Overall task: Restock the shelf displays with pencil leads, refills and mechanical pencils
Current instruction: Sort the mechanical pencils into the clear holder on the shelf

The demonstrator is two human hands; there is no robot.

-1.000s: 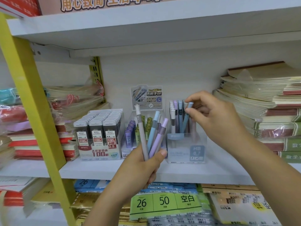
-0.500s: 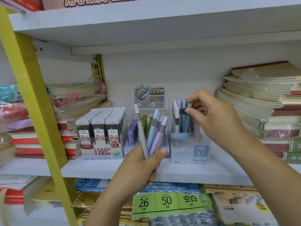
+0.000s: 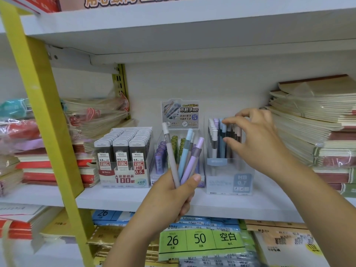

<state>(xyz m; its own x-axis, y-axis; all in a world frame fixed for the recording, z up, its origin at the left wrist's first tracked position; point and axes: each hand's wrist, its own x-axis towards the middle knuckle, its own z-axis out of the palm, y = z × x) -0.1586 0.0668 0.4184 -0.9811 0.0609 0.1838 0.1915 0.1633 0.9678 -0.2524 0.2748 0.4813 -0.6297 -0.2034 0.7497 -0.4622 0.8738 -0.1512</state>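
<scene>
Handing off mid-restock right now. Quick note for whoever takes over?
Left grip: holds a bunch of mechanical pencils, upright.
Right grip: at the HB 0.7 display box, index fingertip on top of a blue pencil standing in it; hold unclear.
Done: box holds rows of pencils; 0.5 HB lead display looks full.
Left: slot the held pencils into the box, probably by colour.

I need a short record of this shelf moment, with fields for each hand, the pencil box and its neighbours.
left hand: grips a bunch of mechanical pencils, fanned upward
right hand: index fingertip at the top of a blue pencil in the box; grip unclear
pencil box: clear, marked HB 0.7, pencils upright inside
to its left: lead tubes display, then 0.5 HB lead box
</scene>
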